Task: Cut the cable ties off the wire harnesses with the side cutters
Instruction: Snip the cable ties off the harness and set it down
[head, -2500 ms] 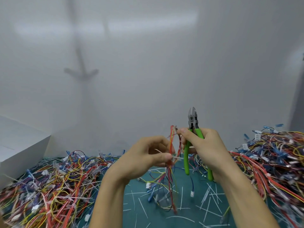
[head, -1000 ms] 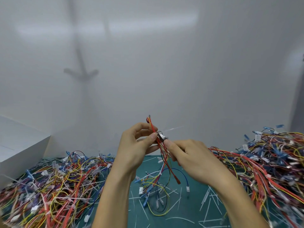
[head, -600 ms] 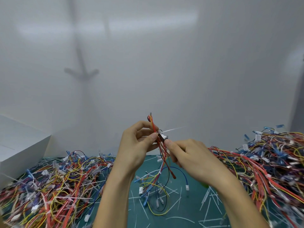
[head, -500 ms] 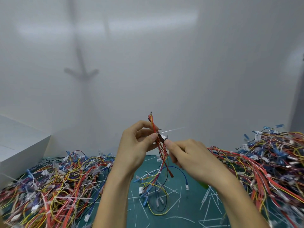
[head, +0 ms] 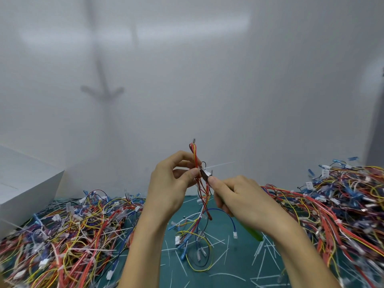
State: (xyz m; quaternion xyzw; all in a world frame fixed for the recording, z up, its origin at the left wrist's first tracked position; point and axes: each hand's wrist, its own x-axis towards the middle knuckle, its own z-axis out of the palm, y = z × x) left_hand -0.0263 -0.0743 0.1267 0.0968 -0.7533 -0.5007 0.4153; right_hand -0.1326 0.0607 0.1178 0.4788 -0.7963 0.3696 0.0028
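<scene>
Cutting right hand (head: pixel 243 200): you're clenching side cutters (head: pixel 206 173) at the cable tie (head: pixel 220 164).
Left hand (head: pixel 168 183): you're pinching the wire harness (head: pixel 195 154).

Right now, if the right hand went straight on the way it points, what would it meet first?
The wire harness, at its cable tie: the right hand aims the side cutters up-left, tips apparently at it. Just behind is the left hand, though depth is unclear.

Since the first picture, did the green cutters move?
Yes. The side cutters swung left and down against the wall, tip now at the wire harness.
</scene>
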